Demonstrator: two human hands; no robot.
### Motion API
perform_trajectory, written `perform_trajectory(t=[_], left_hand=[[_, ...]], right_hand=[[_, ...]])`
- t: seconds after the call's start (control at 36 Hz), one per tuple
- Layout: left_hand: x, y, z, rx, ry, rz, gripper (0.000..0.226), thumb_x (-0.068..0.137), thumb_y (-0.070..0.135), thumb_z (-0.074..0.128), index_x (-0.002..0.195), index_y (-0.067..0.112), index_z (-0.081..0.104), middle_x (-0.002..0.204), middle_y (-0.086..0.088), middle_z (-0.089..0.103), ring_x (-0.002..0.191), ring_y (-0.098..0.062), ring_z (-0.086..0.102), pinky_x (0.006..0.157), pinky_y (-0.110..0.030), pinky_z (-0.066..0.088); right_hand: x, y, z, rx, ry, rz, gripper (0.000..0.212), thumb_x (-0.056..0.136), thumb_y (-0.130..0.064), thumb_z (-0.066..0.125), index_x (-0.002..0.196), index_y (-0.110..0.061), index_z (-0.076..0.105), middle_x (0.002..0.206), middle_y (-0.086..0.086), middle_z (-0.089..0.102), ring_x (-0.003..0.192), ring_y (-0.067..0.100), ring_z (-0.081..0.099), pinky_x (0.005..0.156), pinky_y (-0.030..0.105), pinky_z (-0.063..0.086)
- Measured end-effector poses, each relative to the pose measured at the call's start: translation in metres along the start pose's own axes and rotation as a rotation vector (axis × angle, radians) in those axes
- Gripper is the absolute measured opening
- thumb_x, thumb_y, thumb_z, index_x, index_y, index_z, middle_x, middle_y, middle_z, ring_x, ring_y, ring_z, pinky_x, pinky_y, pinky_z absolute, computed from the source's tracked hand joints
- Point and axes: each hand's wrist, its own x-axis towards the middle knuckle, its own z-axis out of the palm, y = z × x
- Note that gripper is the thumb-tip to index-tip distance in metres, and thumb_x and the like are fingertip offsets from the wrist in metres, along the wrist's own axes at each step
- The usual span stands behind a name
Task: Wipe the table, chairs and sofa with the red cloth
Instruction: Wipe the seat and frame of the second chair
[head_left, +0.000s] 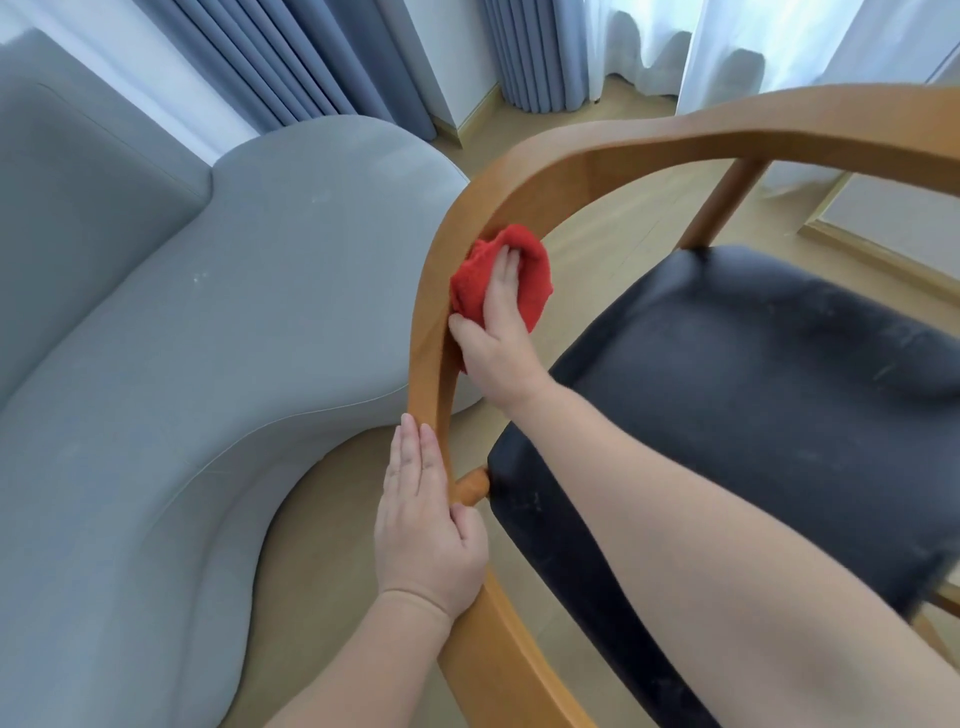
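A wooden chair (613, 150) with a curved armrest rail and a black padded seat (753, 389) fills the right half of the view. My right hand (498, 338) presses the bunched red cloth (524, 275) against the inner face of the curved rail. My left hand (426, 525) lies lower down on the same rail, fingers flat along the outside and thumb wrapped round it. A grey sofa (208, 338) with a rounded seat stands just left of the chair.
Pale wooden floor (322, 571) shows between sofa and chair. Blue-grey curtains (332, 57) and white sheer curtains (737, 47) hang at the back. A light wooden frame (878, 254) lies on the floor at far right.
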Motion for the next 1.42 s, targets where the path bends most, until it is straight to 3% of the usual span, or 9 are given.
perform_trajectory(t=[0.14,0.28,0.47,0.56,0.75,0.92,1.06,1.22,1.42], left_hand=[[0.001,0.001,-0.001,-0.028,0.044,0.028,0.071,0.082,0.031,0.024,0.148,0.008,0.025,0.154,0.004,0.005,0.145,-0.014,0.009,0.116,-0.036,0.023],[0.002,0.000,-0.001,-0.073,0.053,0.021,0.072,0.079,0.017,0.041,0.148,0.008,0.026,0.156,-0.003,0.015,0.145,-0.017,0.014,0.115,-0.040,0.026],[0.000,0.001,0.000,-0.033,0.039,0.032,0.070,0.083,0.030,0.026,0.148,0.006,0.026,0.154,0.002,0.006,0.145,-0.016,0.011,0.114,-0.041,0.028],[0.000,0.000,0.002,-0.007,0.016,0.015,0.067,0.086,0.029,0.028,0.151,0.011,0.019,0.156,0.006,-0.001,0.145,-0.011,0.005,0.116,-0.037,0.025],[0.000,0.000,0.002,-0.006,0.005,0.002,0.068,0.086,0.029,0.030,0.151,0.013,0.018,0.155,0.008,-0.003,0.144,-0.007,0.002,0.115,-0.034,0.025],[-0.002,-0.003,0.003,-0.013,0.005,0.003,0.068,0.087,0.032,0.028,0.152,0.017,0.015,0.154,0.013,-0.007,0.143,-0.004,0.000,0.114,-0.031,0.023],[0.001,-0.004,0.005,-0.014,0.013,0.019,0.070,0.085,0.034,0.023,0.152,0.017,0.014,0.154,0.013,-0.007,0.142,-0.004,-0.002,0.113,-0.027,0.017],[0.001,-0.005,0.006,-0.032,0.017,0.027,0.071,0.085,0.039,0.018,0.152,0.017,0.014,0.155,0.012,-0.006,0.143,-0.006,0.001,0.112,-0.027,0.020],[0.002,-0.004,0.004,-0.059,0.031,0.018,0.067,0.088,0.035,0.023,0.152,0.017,0.014,0.154,0.012,-0.007,0.141,-0.002,-0.003,0.113,-0.026,0.015]], right_hand=[[-0.045,0.017,0.016,0.050,-0.190,0.045,0.072,0.103,-0.026,0.037,0.152,-0.018,-0.015,0.161,-0.001,-0.009,0.148,0.013,-0.004,0.120,0.044,0.010],[-0.067,0.026,0.024,0.075,-0.257,0.055,0.064,0.104,-0.030,0.028,0.152,-0.017,-0.013,0.160,-0.006,-0.015,0.145,0.002,-0.013,0.121,0.038,0.002],[-0.028,0.008,0.022,0.018,-0.060,0.068,0.062,0.104,-0.025,0.029,0.152,-0.004,-0.006,0.161,0.009,-0.004,0.148,0.017,-0.004,0.121,0.040,0.004],[0.003,-0.004,0.011,-0.016,0.060,0.077,0.063,0.105,-0.026,0.026,0.150,-0.002,-0.011,0.160,0.011,-0.012,0.147,0.017,-0.012,0.120,0.037,-0.005],[0.051,-0.015,-0.013,0.035,0.302,0.093,0.065,0.105,-0.030,0.027,0.150,-0.002,-0.011,0.159,0.012,-0.014,0.146,0.019,-0.013,0.114,0.024,-0.011],[0.065,-0.017,-0.021,0.036,0.385,0.095,0.066,0.104,-0.034,0.027,0.150,-0.005,-0.011,0.159,0.010,-0.014,0.147,0.019,-0.012,0.115,0.026,-0.009],[0.088,-0.031,-0.047,0.033,0.538,0.147,0.068,0.104,-0.038,0.027,0.151,-0.008,-0.012,0.160,0.008,-0.012,0.147,0.022,-0.006,0.119,0.036,-0.001],[0.079,-0.028,-0.044,0.052,0.515,0.163,0.066,0.104,-0.040,0.024,0.151,-0.013,-0.014,0.160,0.002,-0.011,0.148,0.021,-0.001,0.120,0.043,0.007],[0.036,-0.017,-0.002,0.065,0.317,0.094,0.063,0.104,-0.037,0.026,0.152,-0.015,-0.009,0.161,0.000,-0.005,0.148,0.014,0.000,0.121,0.040,0.007]])
